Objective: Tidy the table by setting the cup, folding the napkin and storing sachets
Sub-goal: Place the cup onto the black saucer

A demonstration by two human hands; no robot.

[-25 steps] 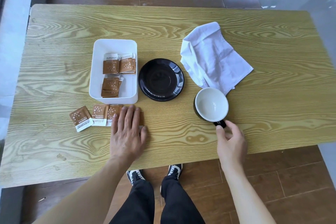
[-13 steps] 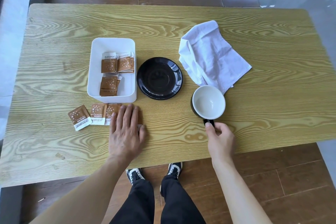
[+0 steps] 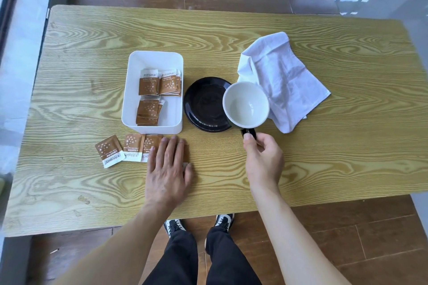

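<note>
My right hand (image 3: 262,161) grips the black handle of the cup (image 3: 246,104), white inside and black outside. The cup hangs lifted over the right edge of the black saucer (image 3: 203,105) and hides that part of it. A crumpled white napkin (image 3: 281,76) lies to the right of the saucer. Left of the saucer stands a white box (image 3: 133,90) holding several brown sachets. More brown sachets (image 3: 129,149) lie in a row in front of the box. My left hand (image 3: 168,170) rests flat on the right end of that row.
The wooden table (image 3: 347,146) spans the view, with its near edge just in front of my legs. Dark wooden floor surrounds it. A pale wall or window strip runs along the left side.
My right hand has lifted the cup off the table and carried it left and away, from in front of the napkin to over the saucer's right edge. My left hand stays put.
</note>
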